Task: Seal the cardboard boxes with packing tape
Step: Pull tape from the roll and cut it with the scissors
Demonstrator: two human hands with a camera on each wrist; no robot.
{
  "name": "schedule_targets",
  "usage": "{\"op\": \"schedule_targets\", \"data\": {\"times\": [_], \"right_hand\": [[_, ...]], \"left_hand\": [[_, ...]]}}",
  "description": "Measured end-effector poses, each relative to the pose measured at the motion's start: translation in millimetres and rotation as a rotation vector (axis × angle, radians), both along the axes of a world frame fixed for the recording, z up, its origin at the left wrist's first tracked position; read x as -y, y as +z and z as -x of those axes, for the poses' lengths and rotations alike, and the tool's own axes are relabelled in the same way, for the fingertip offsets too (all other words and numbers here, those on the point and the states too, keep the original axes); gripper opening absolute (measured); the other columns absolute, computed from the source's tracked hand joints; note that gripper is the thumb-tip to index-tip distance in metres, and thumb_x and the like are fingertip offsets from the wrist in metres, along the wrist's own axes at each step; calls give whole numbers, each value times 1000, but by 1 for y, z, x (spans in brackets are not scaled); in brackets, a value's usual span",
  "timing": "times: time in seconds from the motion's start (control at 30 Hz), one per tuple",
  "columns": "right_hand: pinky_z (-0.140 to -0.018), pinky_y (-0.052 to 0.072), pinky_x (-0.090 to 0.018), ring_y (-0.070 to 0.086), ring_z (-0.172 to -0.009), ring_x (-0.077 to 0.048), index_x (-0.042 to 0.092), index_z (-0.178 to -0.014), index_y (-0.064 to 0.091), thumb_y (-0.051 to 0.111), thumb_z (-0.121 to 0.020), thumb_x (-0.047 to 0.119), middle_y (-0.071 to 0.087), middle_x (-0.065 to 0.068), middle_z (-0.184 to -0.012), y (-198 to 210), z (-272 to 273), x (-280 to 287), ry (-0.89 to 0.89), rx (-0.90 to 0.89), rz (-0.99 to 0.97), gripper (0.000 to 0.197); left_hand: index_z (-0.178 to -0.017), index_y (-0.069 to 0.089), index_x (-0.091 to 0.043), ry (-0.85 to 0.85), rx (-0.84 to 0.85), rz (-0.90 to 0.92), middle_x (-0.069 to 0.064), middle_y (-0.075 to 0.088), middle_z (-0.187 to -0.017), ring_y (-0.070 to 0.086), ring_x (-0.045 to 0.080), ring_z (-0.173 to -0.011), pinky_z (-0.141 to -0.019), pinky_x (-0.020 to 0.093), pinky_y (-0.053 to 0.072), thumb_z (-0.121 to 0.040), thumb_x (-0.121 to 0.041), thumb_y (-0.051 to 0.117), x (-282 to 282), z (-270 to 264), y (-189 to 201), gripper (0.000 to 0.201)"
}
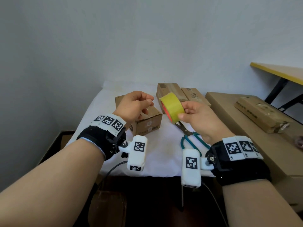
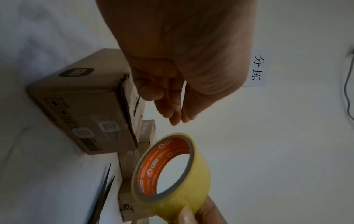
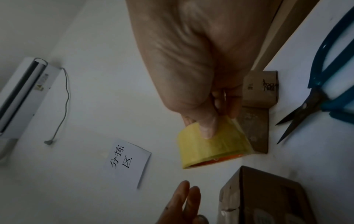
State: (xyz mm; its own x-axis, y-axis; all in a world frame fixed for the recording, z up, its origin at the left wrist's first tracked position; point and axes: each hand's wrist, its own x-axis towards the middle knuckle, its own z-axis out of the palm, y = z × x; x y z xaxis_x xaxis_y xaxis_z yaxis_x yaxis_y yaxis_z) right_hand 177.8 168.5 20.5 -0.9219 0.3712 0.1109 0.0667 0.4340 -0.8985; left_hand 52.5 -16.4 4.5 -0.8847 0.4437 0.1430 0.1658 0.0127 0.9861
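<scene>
My right hand (image 1: 182, 112) grips a yellow roll of packing tape (image 1: 172, 106) with an orange core, thumb on its outer face (image 3: 206, 150), held in the air above the white table (image 1: 101, 115). My left hand (image 1: 148, 104) hovers just left of the roll, fingers loosely bent and holding nothing; the left wrist view shows its fingertips (image 2: 178, 115) a little apart from the roll (image 2: 195, 189). Under the left hand a small cardboard box (image 1: 149, 122) sits on the table, its top flaps closed with a visible seam.
Teal-handled scissors (image 1: 185, 130) lie open on the table beneath the roll. Two more cardboard boxes (image 1: 168, 90) (image 1: 193, 95) stand at the back by the wall. A large carton (image 1: 246, 136) on the right carries a flat box (image 1: 260, 113). A yellow-edged table (image 1: 278, 71) stands beyond.
</scene>
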Motion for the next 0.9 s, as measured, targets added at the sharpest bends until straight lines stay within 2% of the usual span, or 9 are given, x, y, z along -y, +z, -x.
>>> {"op": "schedule_targets", "data": {"times": [0.1,0.27,0.33,0.43,0.6,0.67,0.73,0.8,0.9], "right_hand": [[-87,53,-20,72,-97,-12,15,-113,73,62,-94,-6,77,-1,-102,0,4,5,23,-44,-20,30],[-81,52,-13,68,-85,0,28,-95,74,66,-91,-7,76,7,-92,-2,9,17,87,-115,-59,36],[-86,53,-18,69,-90,-5,28,-95,75,68,-89,-5,76,6,-94,-3,12,20,116,-124,-90,34],[-94,54,-31,70,-98,-19,28,-96,76,71,-88,-3,76,3,-98,-6,17,22,128,-124,-110,33],[-93,55,-31,70,-99,-16,26,-98,75,75,-86,-2,76,-1,-100,-10,20,24,166,-86,-58,30],[-89,55,-30,69,-92,-15,20,-100,75,75,-88,3,76,-7,-100,-10,21,25,167,-78,-20,21],[-84,54,-30,66,-87,-14,11,-101,73,73,-92,11,75,-15,-100,-9,21,26,159,-69,16,9],[-79,55,-29,64,-87,-15,3,-102,70,71,-95,20,72,-22,-103,-10,22,25,154,-64,25,18],[-70,55,-23,66,-87,-14,3,-103,67,69,-97,24,73,-20,-104,-9,21,22,137,-60,25,22]], "left_hand": [[-109,68,-9,5,14,5,2,74,-97,58,11,-64,-51,22,42,-99,-22,59,3,0,1,19],[-109,67,-7,-82,142,3,1,73,-90,57,16,-68,-54,25,39,-100,-46,50,10,2,4,43],[-111,64,-8,-121,193,-13,3,70,-88,57,16,-66,-53,25,38,-98,-48,52,11,2,4,43],[-112,62,-7,-153,213,-51,4,65,-79,56,14,-62,-49,24,36,-95,-40,60,13,3,2,38],[-103,62,-6,-163,233,-98,4,60,-72,56,13,-59,-44,22,38,-95,-23,64,13,3,2,19],[-87,64,-8,-179,221,-121,3,58,-69,54,14,-58,-44,21,41,-94,-17,67,11,1,3,12],[-72,64,-14,-219,188,-134,5,55,-65,52,15,-58,-46,21,44,-92,-14,68,10,0,3,21],[-63,65,-18,-262,162,-135,6,54,-64,51,15,-57,-49,21,47,-92,-12,68,8,-3,3,30],[-73,67,-14,-307,137,-131,6,56,-70,55,13,-61,-51,21,50,-90,-2,67,5,-9,4,21]]}}
